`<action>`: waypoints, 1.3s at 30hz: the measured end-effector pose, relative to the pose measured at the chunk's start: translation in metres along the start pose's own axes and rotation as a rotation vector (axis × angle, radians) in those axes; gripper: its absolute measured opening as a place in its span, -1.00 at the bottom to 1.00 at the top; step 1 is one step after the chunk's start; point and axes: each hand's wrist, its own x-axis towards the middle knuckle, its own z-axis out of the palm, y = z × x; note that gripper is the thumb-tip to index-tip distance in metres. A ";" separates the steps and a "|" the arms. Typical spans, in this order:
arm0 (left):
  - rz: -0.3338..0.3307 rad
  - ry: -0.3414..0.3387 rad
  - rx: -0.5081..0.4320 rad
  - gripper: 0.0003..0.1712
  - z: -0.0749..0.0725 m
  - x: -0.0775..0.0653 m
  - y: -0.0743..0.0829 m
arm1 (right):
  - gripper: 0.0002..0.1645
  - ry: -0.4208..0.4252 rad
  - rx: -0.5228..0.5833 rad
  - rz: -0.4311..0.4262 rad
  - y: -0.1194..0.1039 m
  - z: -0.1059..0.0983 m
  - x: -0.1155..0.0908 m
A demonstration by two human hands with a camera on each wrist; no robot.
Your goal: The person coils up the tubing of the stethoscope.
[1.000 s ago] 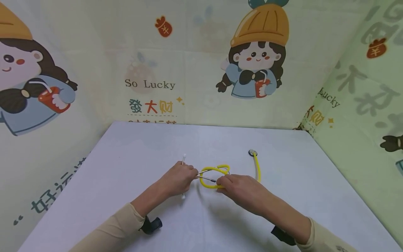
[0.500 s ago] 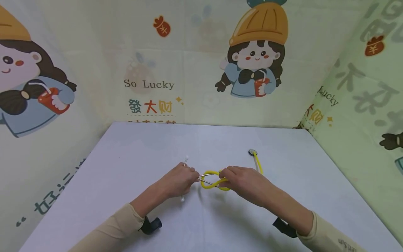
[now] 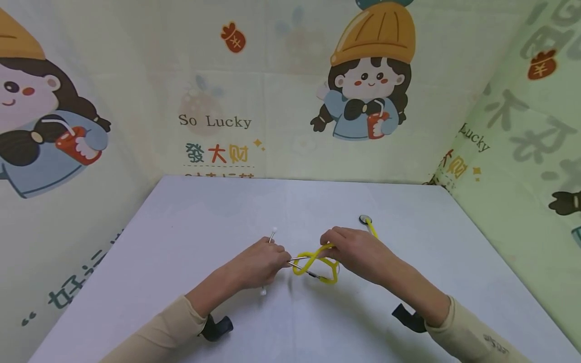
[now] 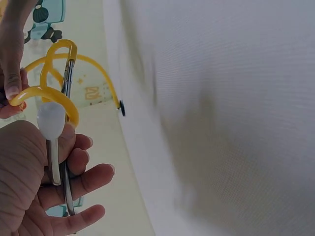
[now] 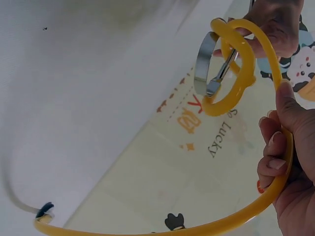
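A stethoscope with yellow tubing (image 5: 229,104) is held between both hands above the white table. My left hand (image 3: 265,262) grips its metal ear tubes, and a white eartip (image 4: 51,120) sticks out beside the palm in the left wrist view. The tubing loops around the metal tubes just right of that hand. My right hand (image 3: 358,254) holds a stretch of tubing, thumb against curled fingers, up and right of the loop. From there the tubing runs back to the round chest piece (image 3: 365,219) on the table.
The white table (image 3: 218,206) ends at a cloth backdrop (image 3: 290,101) printed with cartoon figures and lettering, which also covers both sides. A black wrist device (image 3: 217,327) sits under the left forearm, with another black device (image 3: 409,318) under the right.
My right hand has moved up and slightly right, drawing a length of tubing across the loop around the metal tubes. My left hand has shifted slightly right and keeps its grip.
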 end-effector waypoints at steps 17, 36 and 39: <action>0.138 0.069 -0.018 -0.94 -0.005 -0.004 0.004 | -0.72 0.005 0.130 0.036 0.012 0.005 0.003; 0.188 0.081 -0.137 -0.90 -0.011 -0.006 0.007 | -0.77 0.023 0.209 -0.008 0.021 0.026 -0.001; 0.183 0.078 -0.150 -0.90 -0.011 -0.006 0.007 | -0.76 0.025 0.212 -0.012 0.023 0.028 -0.001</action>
